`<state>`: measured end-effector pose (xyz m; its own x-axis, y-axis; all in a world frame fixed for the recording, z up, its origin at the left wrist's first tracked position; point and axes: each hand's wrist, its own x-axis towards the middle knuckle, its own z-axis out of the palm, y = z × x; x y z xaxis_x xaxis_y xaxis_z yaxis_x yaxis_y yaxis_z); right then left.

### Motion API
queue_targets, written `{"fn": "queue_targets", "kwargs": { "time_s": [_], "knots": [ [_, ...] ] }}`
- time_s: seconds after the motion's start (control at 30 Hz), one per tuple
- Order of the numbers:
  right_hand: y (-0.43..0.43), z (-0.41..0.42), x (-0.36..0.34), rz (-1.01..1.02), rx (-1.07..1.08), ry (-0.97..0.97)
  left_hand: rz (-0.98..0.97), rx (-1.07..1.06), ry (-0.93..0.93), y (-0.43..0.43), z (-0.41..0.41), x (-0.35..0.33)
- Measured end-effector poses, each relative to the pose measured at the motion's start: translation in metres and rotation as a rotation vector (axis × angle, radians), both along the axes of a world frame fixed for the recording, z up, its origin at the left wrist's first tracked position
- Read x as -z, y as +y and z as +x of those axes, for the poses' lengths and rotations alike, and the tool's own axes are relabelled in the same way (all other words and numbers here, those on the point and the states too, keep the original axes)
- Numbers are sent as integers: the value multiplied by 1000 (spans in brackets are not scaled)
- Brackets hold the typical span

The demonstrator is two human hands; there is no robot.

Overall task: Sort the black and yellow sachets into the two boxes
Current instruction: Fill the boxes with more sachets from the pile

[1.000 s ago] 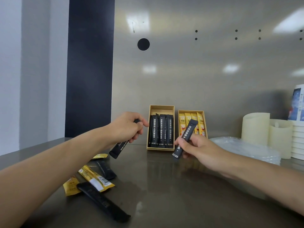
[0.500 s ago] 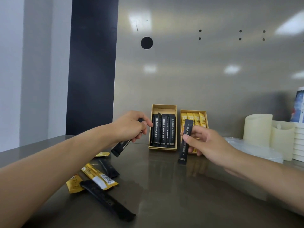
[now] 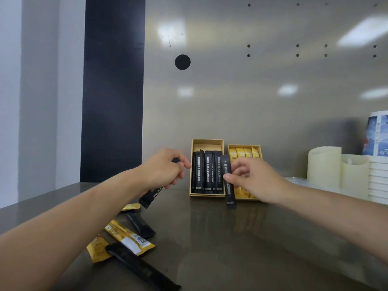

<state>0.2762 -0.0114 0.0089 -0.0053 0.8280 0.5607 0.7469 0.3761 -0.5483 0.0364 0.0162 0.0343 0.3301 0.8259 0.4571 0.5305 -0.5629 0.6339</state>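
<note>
Two open cardboard boxes stand against the back wall: the left box (image 3: 207, 142) holds several black sachets, the right box (image 3: 244, 146) holds several yellow ones. My left hand (image 3: 165, 170) grips a black sachet (image 3: 150, 195) slanting down to the left, just left of the left box. My right hand (image 3: 253, 178) pinches another black sachet (image 3: 228, 181), held upright over the gap between the boxes. Loose on the table at the lower left lie yellow sachets (image 3: 130, 236) and black sachets (image 3: 142, 267).
Cream cylindrical candles (image 3: 324, 164) and a stack of white containers (image 3: 378, 179) stand at the right, with a clear plastic sheet (image 3: 298, 180) in front of them. The steel table (image 3: 241, 248) ends at a metal back wall.
My right hand has turned its black sachet upright and carried it left toward the left box. My left hand has edged right with its sachet.
</note>
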Motion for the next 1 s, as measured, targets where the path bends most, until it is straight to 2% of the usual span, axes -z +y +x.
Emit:
{"fn": "queue_targets", "kwargs": {
  "time_s": [0.1,0.27,0.43,1.0],
  "knots": [
    [9,-13,-14,28,39,-81,1,-4,8,-1,1,1],
    [29,-26,-32,108,80,-63,0,-7,20,1,0,2],
    [44,-20,-19,158,173,-148,-7,-6,30,3,0,4],
    [38,-25,-5,296,229,-410,1,-2,24,1,-1,1]
  ]
}}
